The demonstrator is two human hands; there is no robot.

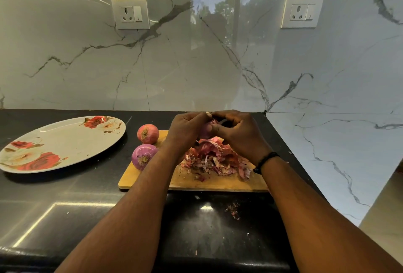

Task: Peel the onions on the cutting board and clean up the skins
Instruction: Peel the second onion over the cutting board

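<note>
Nearest us ran the black counter point(76, 211), its near edge cut off by the frame, with our two forearms reaching across it. Beyond, we counted one oval flowered plate point(61, 142) at the left and one wooden cutting board point(150, 182) at the centre, the board partly hidden beneath our arms.

On the board lay one heap of onion skins point(214, 159), reddish and pale, spread toward the right; how many pieces it held we could not make out.

We counted three onions. Two sat at the board's left edge: an unpeeled onion point(148, 133) farther away and a peeled purple onion point(143, 156) nearer. The third, the held onion point(206, 130), was raised above the heap, mostly covered by fingers.

Our left hand point(185, 130) curled around that held onion from the left, and our right hand point(237, 133) closed on it from the right. A dark object between the right fingers was too hidden to identify.

Two wall sockets point(130, 13) sat on the marble backsplash.
</note>
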